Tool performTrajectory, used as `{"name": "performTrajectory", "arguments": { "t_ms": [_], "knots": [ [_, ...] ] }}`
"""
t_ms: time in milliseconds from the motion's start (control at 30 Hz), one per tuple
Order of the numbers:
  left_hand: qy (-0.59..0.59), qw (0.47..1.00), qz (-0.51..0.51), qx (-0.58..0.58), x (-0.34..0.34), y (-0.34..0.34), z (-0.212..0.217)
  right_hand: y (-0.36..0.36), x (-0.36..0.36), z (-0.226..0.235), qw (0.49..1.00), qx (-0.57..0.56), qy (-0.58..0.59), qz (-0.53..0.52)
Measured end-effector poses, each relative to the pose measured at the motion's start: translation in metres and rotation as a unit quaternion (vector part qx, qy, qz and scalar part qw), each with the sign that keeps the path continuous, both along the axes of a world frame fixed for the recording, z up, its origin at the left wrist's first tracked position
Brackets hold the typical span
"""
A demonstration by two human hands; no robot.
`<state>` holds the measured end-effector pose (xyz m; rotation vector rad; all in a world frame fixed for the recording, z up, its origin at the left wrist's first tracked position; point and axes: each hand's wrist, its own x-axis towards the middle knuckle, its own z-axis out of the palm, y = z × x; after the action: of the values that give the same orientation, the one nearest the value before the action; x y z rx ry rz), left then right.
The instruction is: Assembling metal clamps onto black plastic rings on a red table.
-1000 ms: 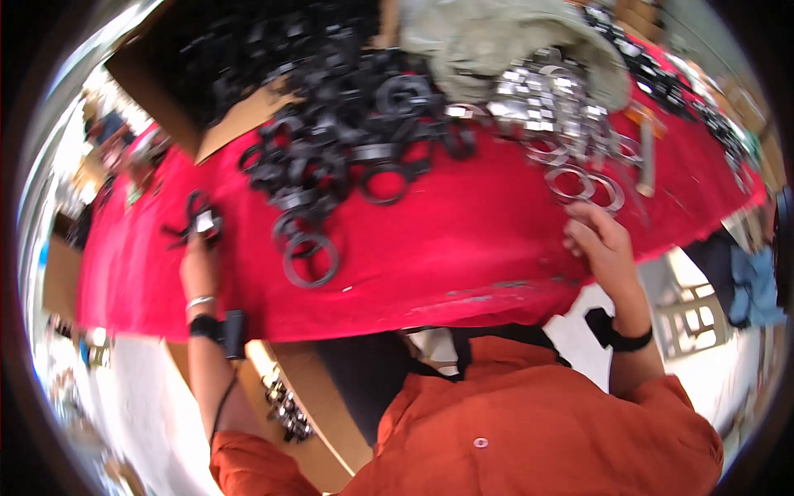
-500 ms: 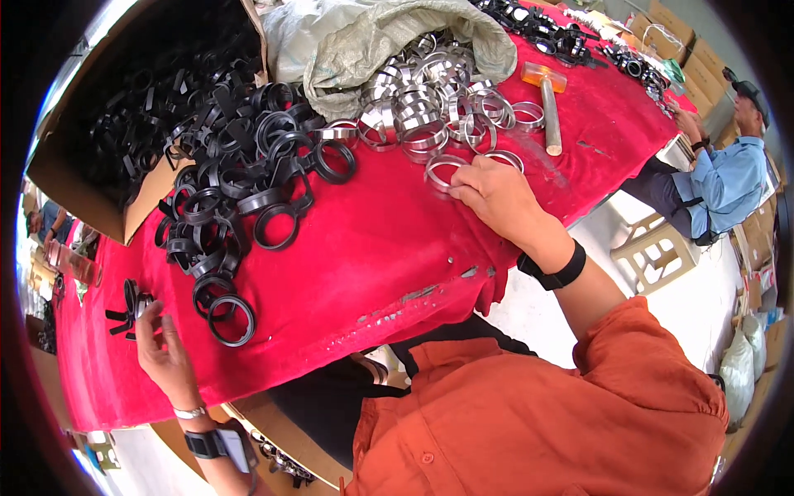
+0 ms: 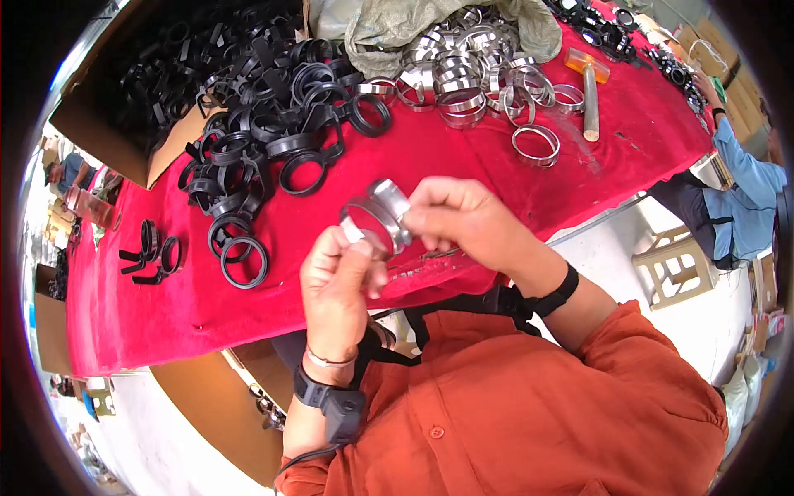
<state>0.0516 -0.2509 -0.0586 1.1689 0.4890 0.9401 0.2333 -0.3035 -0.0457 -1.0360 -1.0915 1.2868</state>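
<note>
What I'm holding: a shiny metal ring (image 3: 382, 217), up in front of my chest, above the near edge of the table and not resting on it.

Right hand (image 3: 463, 221): fingers pinched on the ring's right rim, thumb side toward me. Solid grip, fingers pressed together around the metal.

Left hand (image 3: 335, 285): curled up from below, fingertips closed on the lower left part of the same ring. So both hands are on 1 ring, hands nearly touching each other.

Ring position: tilted, its open face turned toward my left, so you can see through it a bit.

Table (image 3: 207, 314): covered in red cloth, running corner to corner across the view.

Black pile (image 3: 273, 124): a big heap of black plastic rings, spilling out of a cardboard box (image 3: 107, 140) at the far left onto the cloth. Well apart from my hands.

Stray black ring (image 3: 243, 262): lying flat on its own, nearest of the black ones to my left hand.

Silver pile (image 3: 471, 70): a bunch of metal bands pouring out of a greyish sack (image 3: 397, 25) at the far side.

Lone silver band (image 3: 535, 145): flat on the cloth, just this side of the silver pile.

Mallet (image 3: 589, 87): wooden handle, orange head, lying beside the silver pile.

Wrists: black straps on both, plus a thin bracelet on the left.

Neighbour: a person in a blue sleeve (image 3: 748, 169) at the far right end of the table.
</note>
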Motion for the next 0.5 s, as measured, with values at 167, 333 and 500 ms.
{"name": "performTrajectory", "arguments": {
  "t_ms": [167, 333, 500],
  "knots": [
    [-0.184, 0.974, -0.089, -0.097, -0.036, 0.01, -0.002, 0.01, 0.028, -0.027, 0.918, 0.15, -0.333, -0.156],
    [-0.204, 0.969, -0.1, -0.095, -0.042, 0.005, -0.009, 0.005, 0.016, -0.027, 0.822, 0.175, -0.475, -0.262],
    [-0.202, 0.969, -0.135, -0.04, -0.039, 0.0, -0.014, -0.008, -0.014, -0.004, 0.993, 0.056, -0.1, -0.006]
  ]
}}
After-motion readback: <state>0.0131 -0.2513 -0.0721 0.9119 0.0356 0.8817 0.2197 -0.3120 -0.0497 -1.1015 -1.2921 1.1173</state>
